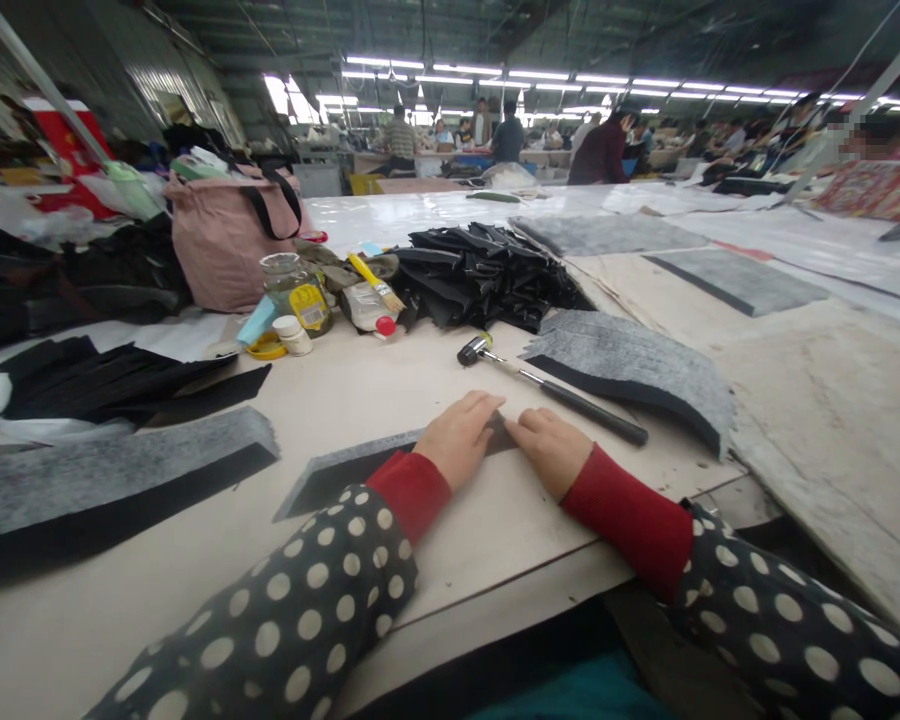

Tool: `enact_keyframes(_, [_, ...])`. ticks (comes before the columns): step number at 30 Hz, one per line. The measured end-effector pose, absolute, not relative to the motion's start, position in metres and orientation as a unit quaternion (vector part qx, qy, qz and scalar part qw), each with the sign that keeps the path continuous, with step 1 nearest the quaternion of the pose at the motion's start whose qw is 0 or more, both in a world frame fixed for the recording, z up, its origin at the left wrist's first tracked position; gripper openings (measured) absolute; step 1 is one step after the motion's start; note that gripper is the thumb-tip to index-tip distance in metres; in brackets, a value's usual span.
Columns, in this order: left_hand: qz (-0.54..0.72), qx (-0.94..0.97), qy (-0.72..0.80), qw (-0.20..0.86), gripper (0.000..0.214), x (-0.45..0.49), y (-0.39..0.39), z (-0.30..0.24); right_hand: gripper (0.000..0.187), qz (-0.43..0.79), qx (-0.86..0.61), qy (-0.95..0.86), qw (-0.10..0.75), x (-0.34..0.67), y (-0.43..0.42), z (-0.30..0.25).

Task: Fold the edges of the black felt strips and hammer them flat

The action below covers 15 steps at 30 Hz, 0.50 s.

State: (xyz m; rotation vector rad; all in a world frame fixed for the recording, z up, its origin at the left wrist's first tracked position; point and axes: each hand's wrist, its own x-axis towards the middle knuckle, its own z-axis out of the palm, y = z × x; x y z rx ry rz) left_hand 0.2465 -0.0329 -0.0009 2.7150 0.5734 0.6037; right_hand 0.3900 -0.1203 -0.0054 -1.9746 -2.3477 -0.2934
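A strip of black fabric with a grey felt-like face [345, 472] lies on the pale work table in front of me. My left hand [457, 437] is closed over its right part, fingers together and thumb near the edge. Close beside it, my right hand [553, 447] has its fingertips pinched on the strip's right end. The fingertips of both hands almost meet, and the fabric between them is partly hidden. Just beyond my right hand lies a hammer [570, 398] with a black handle and a small head. Behind the hammer rests a curved grey and black piece [637, 370].
More grey and black pieces [120, 470] lie at the left. Further back are a heap of black pieces [480, 270], a glass jar [298, 295], a yellow brush [375, 282], a small white bottle [292, 335] and a pink bag [221, 240]. Several people work in the background.
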Motion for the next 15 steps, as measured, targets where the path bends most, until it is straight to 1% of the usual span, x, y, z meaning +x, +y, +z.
enact_keyframes(1, [0.196, 0.954, 0.185, 0.134, 0.042, 0.2472, -0.0333, -0.0009, 0.030, -0.101, -0.640, -0.761, 0.027, 0.3895, -0.1207, -0.0055])
enact_keyframes(3, [0.158, 0.970, 0.160, 0.094, 0.044, 0.2486, -0.0346, 0.0001, 0.030, -0.109, -0.640, -0.760, 0.029, 0.3895, -0.1215, -0.0062])
enact_keyframes(7, [0.106, 0.985, 0.131, 0.029, 0.035, 0.2506, -0.0371, 0.0042, 0.027, -0.108, -0.641, -0.759, 0.041, 0.3906, -0.1220, -0.0084])
enact_keyframes(11, [0.093, 0.986, 0.136, 0.016, 0.031, 0.2523, -0.0386, 0.0073, 0.027, -0.100, -0.647, -0.754, 0.062, 0.3920, -0.1214, -0.0120])
enact_keyframes(15, [0.086, 0.986, 0.142, 0.017, 0.030, 0.2538, -0.0387, 0.0074, 0.027, -0.077, -0.648, -0.746, 0.132, 0.3986, -0.1224, -0.0152])
